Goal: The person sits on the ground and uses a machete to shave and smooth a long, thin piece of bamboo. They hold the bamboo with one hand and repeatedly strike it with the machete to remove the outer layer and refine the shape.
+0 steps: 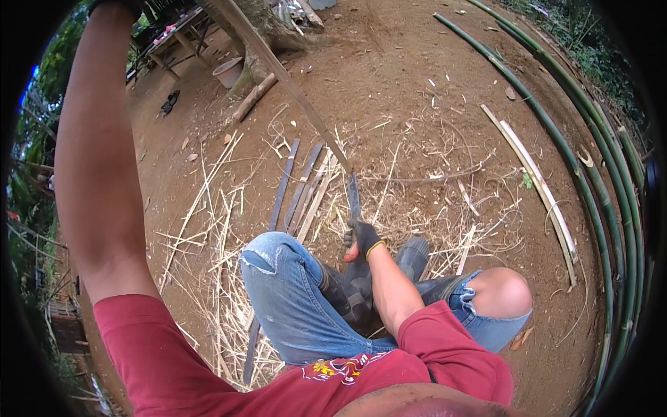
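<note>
No words can be read with certainty: the red shirt (156, 347) bears white lettering (362, 361) and a yellow emblem (322, 367) across its front, along the visible far edge, too foreshortened to make out clearly

Maroon T-shirt (153, 347) — ripped jeans (299, 309) — dark boots (415, 257).

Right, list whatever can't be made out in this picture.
All in the head view:
- Left hand: mostly cut off by the top edge, so its grip cannot be told.
- Long strip: upper end cut off by the top edge.
- Blade: its near end is hidden by the gloved right hand.
- Things on the table: too small to name.
- Poles: lower ends lost at the dark rim.
</note>
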A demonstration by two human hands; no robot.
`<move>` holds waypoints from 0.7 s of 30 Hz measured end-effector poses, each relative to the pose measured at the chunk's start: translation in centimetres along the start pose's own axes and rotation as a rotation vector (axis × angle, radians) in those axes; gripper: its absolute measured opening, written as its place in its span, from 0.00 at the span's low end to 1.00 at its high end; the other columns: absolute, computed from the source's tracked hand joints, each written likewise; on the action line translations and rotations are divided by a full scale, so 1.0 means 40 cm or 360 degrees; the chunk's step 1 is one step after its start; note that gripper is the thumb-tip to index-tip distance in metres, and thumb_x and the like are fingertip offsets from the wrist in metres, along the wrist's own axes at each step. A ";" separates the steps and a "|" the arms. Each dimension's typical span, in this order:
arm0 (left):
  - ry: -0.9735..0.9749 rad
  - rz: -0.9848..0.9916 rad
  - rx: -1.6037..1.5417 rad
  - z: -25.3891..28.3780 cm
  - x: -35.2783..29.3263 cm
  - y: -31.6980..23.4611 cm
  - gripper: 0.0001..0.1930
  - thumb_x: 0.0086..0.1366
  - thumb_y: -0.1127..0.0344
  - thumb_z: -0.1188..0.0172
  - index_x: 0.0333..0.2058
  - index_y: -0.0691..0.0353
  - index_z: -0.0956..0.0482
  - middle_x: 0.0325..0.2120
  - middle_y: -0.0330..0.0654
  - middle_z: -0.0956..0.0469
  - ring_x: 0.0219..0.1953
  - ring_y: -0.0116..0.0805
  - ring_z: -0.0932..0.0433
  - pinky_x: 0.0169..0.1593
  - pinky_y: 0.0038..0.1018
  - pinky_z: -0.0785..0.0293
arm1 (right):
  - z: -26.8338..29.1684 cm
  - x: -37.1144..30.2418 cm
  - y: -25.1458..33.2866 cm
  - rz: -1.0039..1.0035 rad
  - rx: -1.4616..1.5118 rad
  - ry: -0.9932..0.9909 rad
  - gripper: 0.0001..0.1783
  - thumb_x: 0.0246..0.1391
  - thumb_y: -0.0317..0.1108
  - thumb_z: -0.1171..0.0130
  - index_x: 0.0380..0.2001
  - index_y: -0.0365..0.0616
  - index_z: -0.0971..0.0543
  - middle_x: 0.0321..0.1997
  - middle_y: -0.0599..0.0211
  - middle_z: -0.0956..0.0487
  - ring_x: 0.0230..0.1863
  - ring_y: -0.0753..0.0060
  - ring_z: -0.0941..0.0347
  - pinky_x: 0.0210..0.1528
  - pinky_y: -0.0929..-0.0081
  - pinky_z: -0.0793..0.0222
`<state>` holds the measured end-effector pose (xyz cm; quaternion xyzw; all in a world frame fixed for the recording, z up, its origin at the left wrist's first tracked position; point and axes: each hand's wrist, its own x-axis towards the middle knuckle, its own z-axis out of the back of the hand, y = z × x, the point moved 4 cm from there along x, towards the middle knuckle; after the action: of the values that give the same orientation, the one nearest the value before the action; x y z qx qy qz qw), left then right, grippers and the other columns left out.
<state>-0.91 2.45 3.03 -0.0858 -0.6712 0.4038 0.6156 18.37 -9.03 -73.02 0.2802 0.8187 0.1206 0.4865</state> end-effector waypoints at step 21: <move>0.0469 0.0164 -0.1281 -0.079 -0.064 -0.035 0.14 0.70 0.53 0.56 0.40 0.55 0.27 0.14 0.27 0.42 0.17 0.23 0.41 0.22 0.25 0.44 | 0.078 0.089 -0.036 0.0059 0.0049 -0.0078 0.10 0.60 0.38 0.43 0.37 0.43 0.25 0.22 0.64 0.29 0.16 0.65 0.29 0.17 0.65 0.30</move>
<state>3.04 1.32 1.74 -0.4092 -0.6750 0.1234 0.6014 19.27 -8.41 -77.84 0.3056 0.8031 0.1100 0.4996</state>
